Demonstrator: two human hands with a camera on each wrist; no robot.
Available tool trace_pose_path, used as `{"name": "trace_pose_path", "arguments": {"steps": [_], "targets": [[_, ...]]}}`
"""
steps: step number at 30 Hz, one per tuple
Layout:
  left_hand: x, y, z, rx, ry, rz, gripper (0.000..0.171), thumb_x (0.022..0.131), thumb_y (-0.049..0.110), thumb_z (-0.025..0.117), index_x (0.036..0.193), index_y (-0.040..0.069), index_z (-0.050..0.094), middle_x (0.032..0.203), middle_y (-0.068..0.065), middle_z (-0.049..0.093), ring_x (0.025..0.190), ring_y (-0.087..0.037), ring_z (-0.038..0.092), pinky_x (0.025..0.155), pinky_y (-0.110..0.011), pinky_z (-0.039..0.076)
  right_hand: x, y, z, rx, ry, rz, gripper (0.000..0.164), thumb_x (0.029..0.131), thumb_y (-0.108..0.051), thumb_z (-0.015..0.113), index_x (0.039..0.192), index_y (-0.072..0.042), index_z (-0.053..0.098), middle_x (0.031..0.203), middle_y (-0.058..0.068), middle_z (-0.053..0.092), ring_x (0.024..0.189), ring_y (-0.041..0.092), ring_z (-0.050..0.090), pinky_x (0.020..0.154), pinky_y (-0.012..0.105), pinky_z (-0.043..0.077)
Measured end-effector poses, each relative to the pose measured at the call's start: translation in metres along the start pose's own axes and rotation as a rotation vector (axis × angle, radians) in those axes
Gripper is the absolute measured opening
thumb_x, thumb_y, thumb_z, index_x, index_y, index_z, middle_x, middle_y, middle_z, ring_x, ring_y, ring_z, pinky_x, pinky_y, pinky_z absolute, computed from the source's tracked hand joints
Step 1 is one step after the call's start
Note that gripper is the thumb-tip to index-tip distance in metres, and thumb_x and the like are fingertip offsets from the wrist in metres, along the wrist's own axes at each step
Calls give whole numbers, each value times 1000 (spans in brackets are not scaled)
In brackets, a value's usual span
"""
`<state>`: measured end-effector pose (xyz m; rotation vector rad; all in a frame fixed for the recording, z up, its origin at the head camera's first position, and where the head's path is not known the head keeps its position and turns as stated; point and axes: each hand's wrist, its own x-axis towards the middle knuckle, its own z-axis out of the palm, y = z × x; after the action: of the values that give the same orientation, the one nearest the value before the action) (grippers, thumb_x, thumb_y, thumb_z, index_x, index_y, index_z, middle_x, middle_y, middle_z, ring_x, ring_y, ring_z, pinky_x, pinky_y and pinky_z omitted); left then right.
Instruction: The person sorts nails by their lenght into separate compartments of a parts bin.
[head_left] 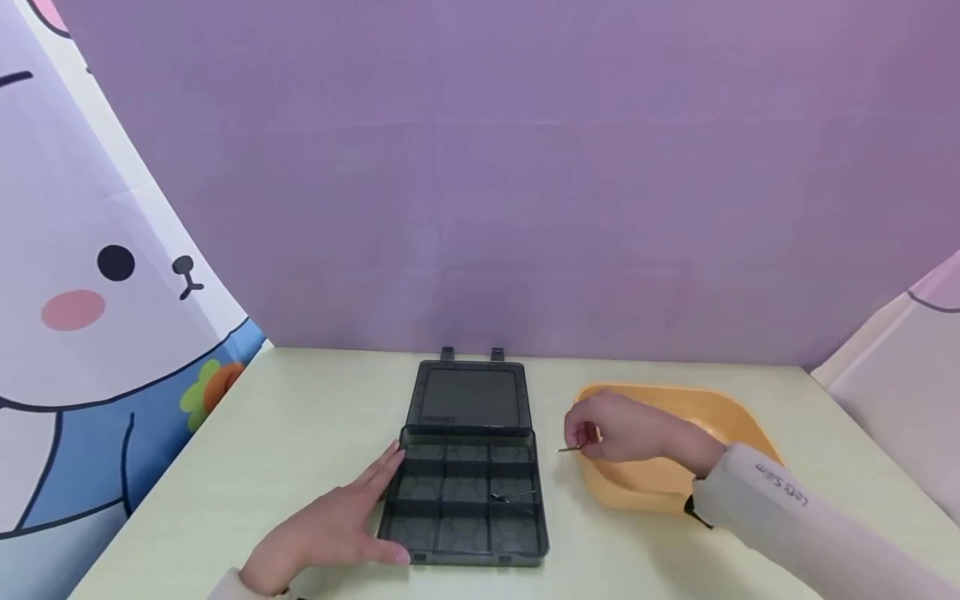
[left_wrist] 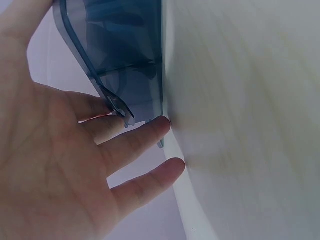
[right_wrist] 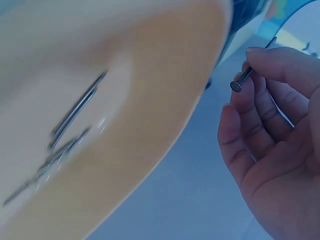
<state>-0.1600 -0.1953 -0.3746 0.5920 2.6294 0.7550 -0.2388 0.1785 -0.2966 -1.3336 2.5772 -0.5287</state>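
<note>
A dark translucent compartment box (head_left: pixel 465 486) lies with its lid (head_left: pixel 471 395) folded back. My left hand (head_left: pixel 337 521) rests along the box's left side, fingers straight and spread, thumb at the near corner. In the left wrist view the fingers (left_wrist: pixel 142 145) reach past the box wall (left_wrist: pixel 80 47). My right hand (head_left: pixel 611 425) pinches a metal nail (right_wrist: pixel 252 70) between thumb and fingers, over the left rim of an orange basin (head_left: pixel 720 408). The nail's flat head and shank show in the right wrist view. A few nails (head_left: pixel 513 497) lie in the middle-row right compartment.
Several more nails (right_wrist: pixel 77 110) lie on the basin's floor in the right wrist view. The pale table (head_left: pixel 315 425) ends at a purple cloth backdrop (head_left: pixel 480 183). A printed cartoon cloth (head_left: pixel 82 208) hangs on the left.
</note>
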Motion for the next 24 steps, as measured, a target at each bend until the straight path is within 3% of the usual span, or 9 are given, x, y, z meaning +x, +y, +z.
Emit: {"name": "trace_pose_path", "arguments": {"steps": [9, 16, 24], "targets": [[-2, 1, 0, 5, 4, -3, 118, 71, 65, 70, 154, 8, 9, 161, -10, 6, 115, -35, 57, 89, -55, 45, 19, -29, 26, 44, 22, 23, 15, 80, 5, 63, 83, -10, 67, 72, -10, 58, 65, -1, 47, 63, 19, 44], [-2, 4, 0, -17, 0, -7, 118, 71, 64, 70, 154, 7, 9, 161, -10, 6, 120, -37, 53, 91, -57, 44, 39, -35, 51, 105, 12, 94, 13, 80, 4, 63, 85, -7, 69, 71, -10, 58, 62, -2, 46, 61, 17, 44], [-4, 7, 0, -19, 5, -24, 118, 70, 63, 72, 154, 8, 11, 161, -10, 7, 121, -40, 52, 92, -59, 42, 46, -39, 64, 88, 19, 95, 12, 78, 4, 63, 81, -6, 69, 66, -10, 56, 57, -2, 44, 57, 17, 42]]}}
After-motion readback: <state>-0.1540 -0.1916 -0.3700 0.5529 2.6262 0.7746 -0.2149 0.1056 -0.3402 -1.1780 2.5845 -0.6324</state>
